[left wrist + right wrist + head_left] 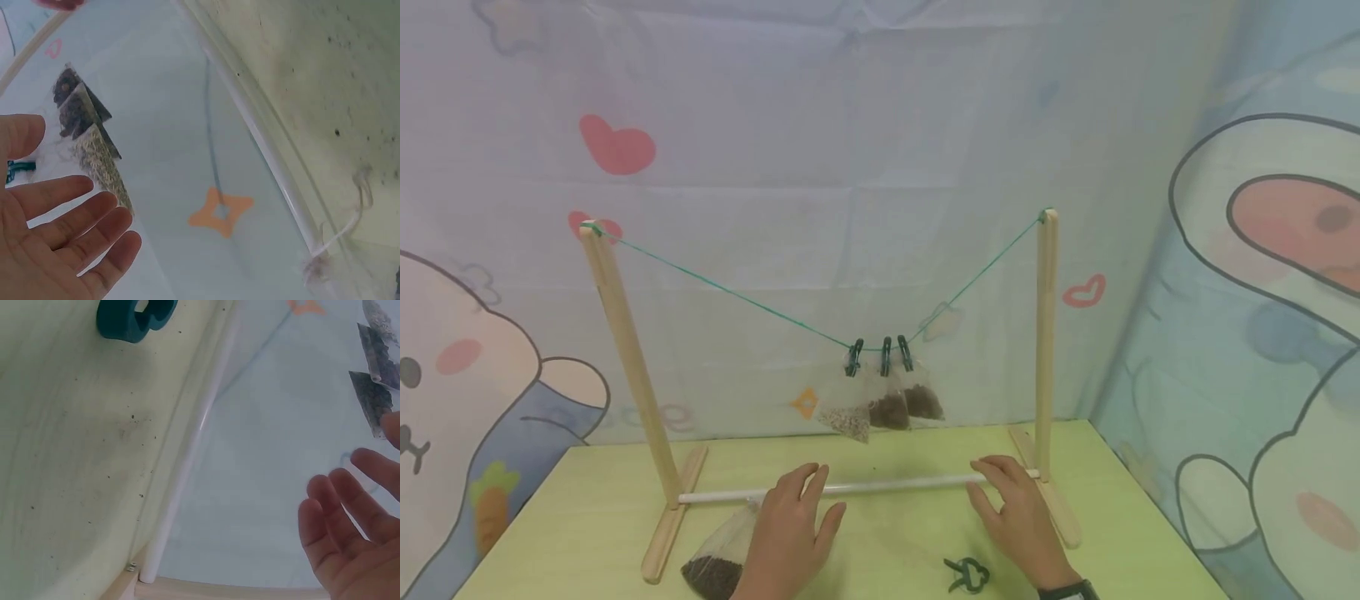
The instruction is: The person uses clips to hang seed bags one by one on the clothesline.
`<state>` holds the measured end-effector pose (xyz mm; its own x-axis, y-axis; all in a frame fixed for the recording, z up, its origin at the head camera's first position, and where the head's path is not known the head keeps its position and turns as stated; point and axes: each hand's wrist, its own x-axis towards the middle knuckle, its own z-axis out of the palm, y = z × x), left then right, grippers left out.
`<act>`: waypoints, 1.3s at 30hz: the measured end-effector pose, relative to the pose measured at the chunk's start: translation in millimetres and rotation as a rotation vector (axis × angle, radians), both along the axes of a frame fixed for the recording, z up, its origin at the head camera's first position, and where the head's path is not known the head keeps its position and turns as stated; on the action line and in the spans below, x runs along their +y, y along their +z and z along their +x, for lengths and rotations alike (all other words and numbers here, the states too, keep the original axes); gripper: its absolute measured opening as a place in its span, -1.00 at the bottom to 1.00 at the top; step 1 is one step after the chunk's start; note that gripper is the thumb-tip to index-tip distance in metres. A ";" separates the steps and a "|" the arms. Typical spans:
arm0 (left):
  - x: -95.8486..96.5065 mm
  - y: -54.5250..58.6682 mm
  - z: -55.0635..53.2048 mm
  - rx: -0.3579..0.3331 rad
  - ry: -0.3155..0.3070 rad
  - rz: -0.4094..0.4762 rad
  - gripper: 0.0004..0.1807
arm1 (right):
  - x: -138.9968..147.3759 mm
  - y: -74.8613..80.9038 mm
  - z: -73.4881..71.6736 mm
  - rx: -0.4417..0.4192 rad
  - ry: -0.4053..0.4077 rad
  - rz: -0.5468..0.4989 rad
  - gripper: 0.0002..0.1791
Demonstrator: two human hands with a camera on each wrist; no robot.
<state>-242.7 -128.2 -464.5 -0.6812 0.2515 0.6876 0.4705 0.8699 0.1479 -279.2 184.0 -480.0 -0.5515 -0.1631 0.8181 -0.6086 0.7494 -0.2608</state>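
My left hand [790, 533] hovers with loosely spread fingers above the table, over part of a clear bag of dark grains [715, 571]. To the right, my right hand [1018, 521] is also relaxed and holds nothing, near the right post's foot. A dark green clip [967, 575] lies on the table between the hands. Beyond them, three small clear bags hang from a sagging green string [730, 292], each under a dark green clip [854, 358]. One holds pale speckled grains [846, 421]; the other two hold dark contents [889, 411].
The string runs between a left wooden post [628, 358] and a right wooden post [1047, 350]. A white rod [895, 483] joins their lower ends just above the light green table [1120, 517]. A printed cloth [850, 125] hangs behind.
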 end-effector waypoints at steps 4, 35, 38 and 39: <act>11.1 -4.1 4.0 0.000 -0.060 -0.042 -0.51 | 0.6 7.7 4.6 -0.177 0.048 0.014 -0.77; 67.7 -50.4 16.7 0.059 -0.167 -0.389 -0.54 | -7.2 -13.1 10.5 -0.903 0.269 0.351 -0.66; 66.8 -48.2 17.4 0.009 -0.160 -0.391 -0.53 | -8.5 -14.8 9.3 -0.897 0.248 0.366 -0.66; 66.5 -47.6 17.5 0.002 -0.158 -0.389 -0.53 | -9.0 -15.3 8.9 -0.896 0.243 0.367 -0.67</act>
